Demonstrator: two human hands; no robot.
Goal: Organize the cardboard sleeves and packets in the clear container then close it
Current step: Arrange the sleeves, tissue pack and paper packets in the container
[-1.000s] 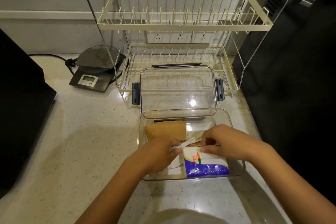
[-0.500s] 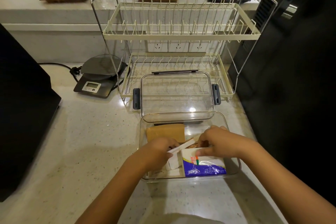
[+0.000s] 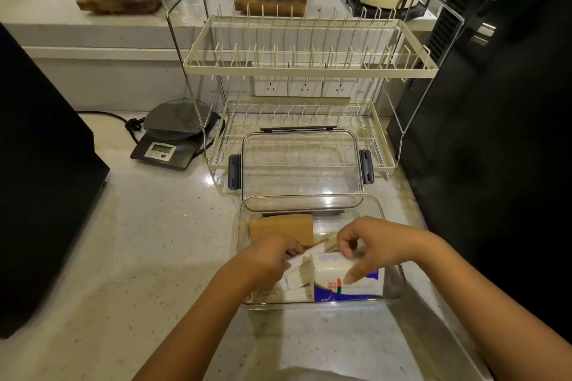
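The clear container [image 3: 390, 226] stands open on the counter in front of me. Its clear lid [image 3: 301, 164] with dark clips leans behind it against the dish rack. Inside, a brown cardboard sleeve [image 3: 281, 226] lies at the back left, and a white and blue packet [image 3: 362, 286] stands at the front right. My left hand [image 3: 266, 260] pinches several thin white packets [image 3: 298, 272] in the middle. My right hand [image 3: 368, 244] holds the other end of those packets, with fingers resting on the white and blue packet.
A cream two-tier dish rack [image 3: 309, 68] stands behind the container. A kitchen scale [image 3: 176, 139] sits to the left of the rack. A black appliance [image 3: 40, 164] is at the left edge and a black unit [image 3: 495, 133] at the right.
The view has tilted up slightly. My right hand has shifted, its fingers now lying over the white and blue packet. My left hand still pinches the thin white packets.
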